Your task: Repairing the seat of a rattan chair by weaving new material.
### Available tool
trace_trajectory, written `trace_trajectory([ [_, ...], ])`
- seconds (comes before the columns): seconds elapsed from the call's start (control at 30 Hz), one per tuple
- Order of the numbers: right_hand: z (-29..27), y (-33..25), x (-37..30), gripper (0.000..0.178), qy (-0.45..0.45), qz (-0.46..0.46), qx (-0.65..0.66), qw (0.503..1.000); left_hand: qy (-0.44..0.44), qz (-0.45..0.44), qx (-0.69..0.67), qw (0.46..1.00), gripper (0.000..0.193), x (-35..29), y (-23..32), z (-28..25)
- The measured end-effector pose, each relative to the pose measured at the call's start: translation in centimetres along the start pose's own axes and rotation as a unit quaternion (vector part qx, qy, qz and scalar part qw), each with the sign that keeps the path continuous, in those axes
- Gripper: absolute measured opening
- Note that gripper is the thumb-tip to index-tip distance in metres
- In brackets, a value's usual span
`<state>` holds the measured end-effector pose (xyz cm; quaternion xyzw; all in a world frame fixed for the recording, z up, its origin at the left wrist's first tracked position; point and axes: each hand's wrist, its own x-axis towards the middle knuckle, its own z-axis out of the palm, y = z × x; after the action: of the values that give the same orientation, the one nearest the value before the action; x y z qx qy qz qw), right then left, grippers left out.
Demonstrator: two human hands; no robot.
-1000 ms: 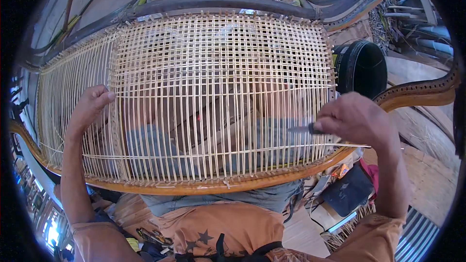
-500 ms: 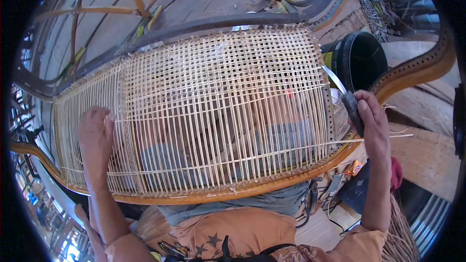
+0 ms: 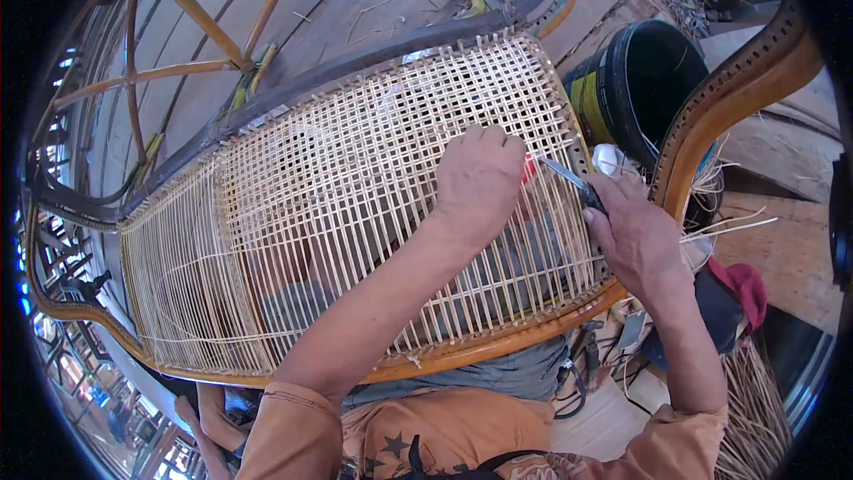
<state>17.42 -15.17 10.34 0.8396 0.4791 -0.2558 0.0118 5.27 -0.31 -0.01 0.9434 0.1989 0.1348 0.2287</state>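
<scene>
Clock positions were read from the centre of the view, 12 at the top. A varnished wooden frame spanned most of the scene, its curved, hole-lined arm rising at 2 o'clock. Within it, a cane panel covered the centre, reaching out toward 9 o'clock. Weave: close grid along the 12 o'clock side; mostly parallel strands, with few crossings, toward 6 o'clock. A dark bucket lay tilted at 2 o'clock, its mouth facing 2. A bundle of thin strips was noted at 4 o'clock.

Left hand: just off centre toward 1 to 2 o'clock, over the close weave, fingers curled in; whether it gripped a strand could not be told. Right hand: at 3 o'clock by the panel's edge, closed around the dark handle of a metal-bladed tool. The blade pointed between 10 and 11 o'clock, its tip near the left hand; contact with the cane was unclear.
</scene>
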Motion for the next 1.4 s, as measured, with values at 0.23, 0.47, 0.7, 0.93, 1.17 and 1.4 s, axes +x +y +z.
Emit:
trace_trajectory([
  [0.23,-0.1,-1.0,0.8,0.019,-0.050,0.008,-0.047,0.998,-0.101,-0.019,0.034,0.994,0.006,1.3,1.0,-0.8],
  [0.47,-0.4,-0.9,2.0,0.018,-0.014,-0.040,-0.033,0.999,-0.075,-0.013,0.041,0.996,0.006,1.2,0.4,0.4],
  [0.7,-0.2,-0.1,0.5,0.021,0.036,0.002,0.011,0.999,-0.048,-0.027,-0.028,0.998,0.010,1.3,0.1,0.7],
  [0.93,-0.5,0.4,0.9,0.022,0.009,-0.005,-0.034,0.999,-0.035,-0.006,-0.020,0.999,0.009,2.1,1.2,1.0],
  [1.17,-0.7,0.3,1.7,0.021,0.028,-0.025,-0.043,0.998,-0.054,-0.021,0.017,0.998,0.006,2.7,1.8,1.4],
  [1.4,-1.5,0.5,-0.1,0.025,0.071,-0.002,-0.021,0.997,0.072,-0.025,-0.095,0.993,0.007,1.7,1.5,2.1],
])
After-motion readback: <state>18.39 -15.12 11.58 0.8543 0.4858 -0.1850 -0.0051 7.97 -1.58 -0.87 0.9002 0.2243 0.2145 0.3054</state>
